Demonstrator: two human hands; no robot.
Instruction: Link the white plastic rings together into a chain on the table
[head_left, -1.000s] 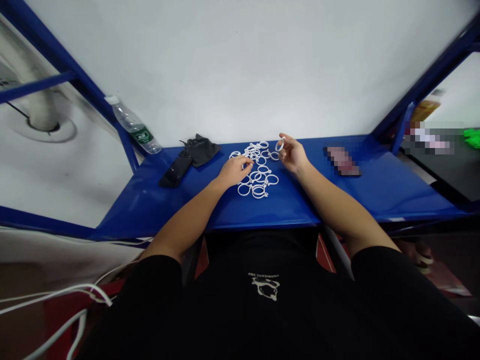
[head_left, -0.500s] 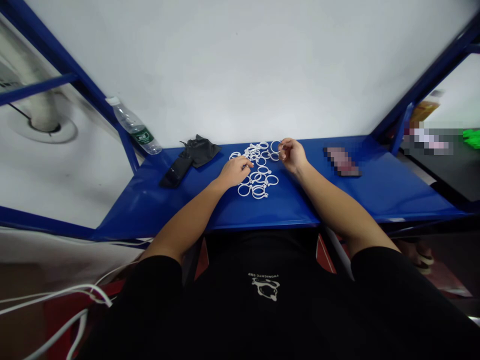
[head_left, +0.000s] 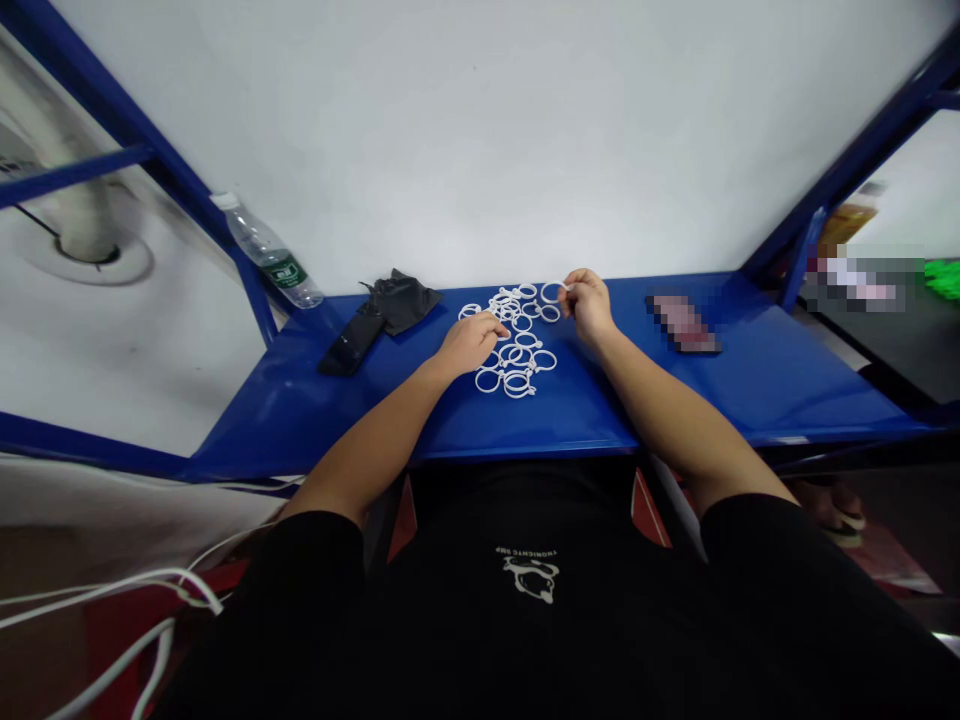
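Several white plastic curtain rings with small eyelets (head_left: 517, 372) lie loosely scattered and overlapping on the blue tabletop (head_left: 420, 420). My right hand (head_left: 589, 305) pinches one white curtain ring (head_left: 543, 292) by its right side, at the far right of the scatter. The ring is tilted and appears just above the others. My left hand (head_left: 472, 342) rests over the left part of the scatter, fingers loosely stretched to the right. It covers some rings, and no ring shows in its grasp.
A black pouch (head_left: 405, 302) and a dark phone-like slab (head_left: 352, 343) lie to the left. A clear bottle (head_left: 274, 255) leans by the blue frame (head_left: 251, 290). To the right is a blurred-out flat object (head_left: 684, 323). A white wall (head_left: 480, 150) rises behind.
My right hand has shifted slightly up and back with its curtain ring, which is now tilted flatter. My left hand has barely moved.
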